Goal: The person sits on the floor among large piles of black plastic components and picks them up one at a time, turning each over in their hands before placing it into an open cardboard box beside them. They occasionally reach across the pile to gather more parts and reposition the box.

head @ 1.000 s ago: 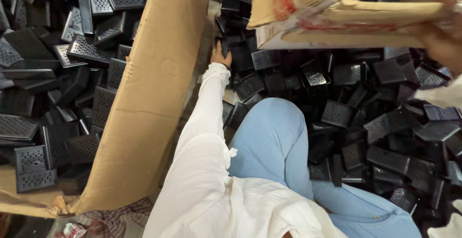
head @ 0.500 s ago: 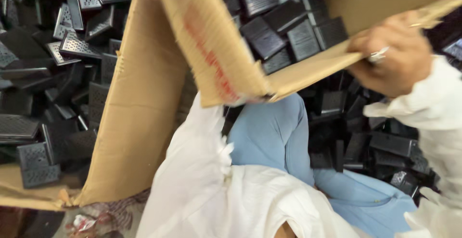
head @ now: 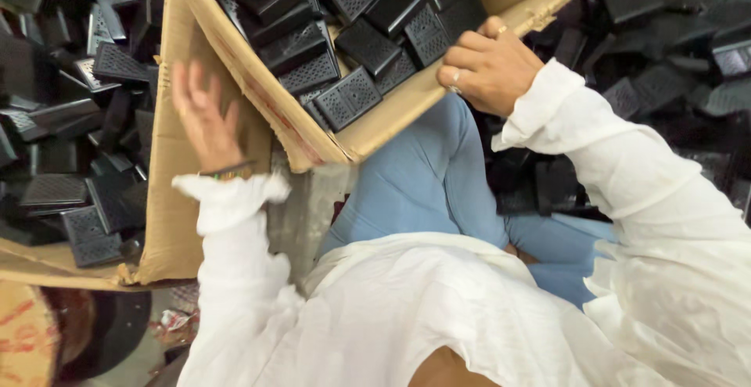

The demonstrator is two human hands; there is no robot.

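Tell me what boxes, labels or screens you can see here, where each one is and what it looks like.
Cardboard box: top centre, brown, open, holding black perforated rectangular parts; right hand grips its lower edge; faint red print on its left wall.
Flattened cardboard sheet: left, brown, behind the raised left hand.
Cardboard piece with red markings: bottom left corner.
No screens or signs in view.
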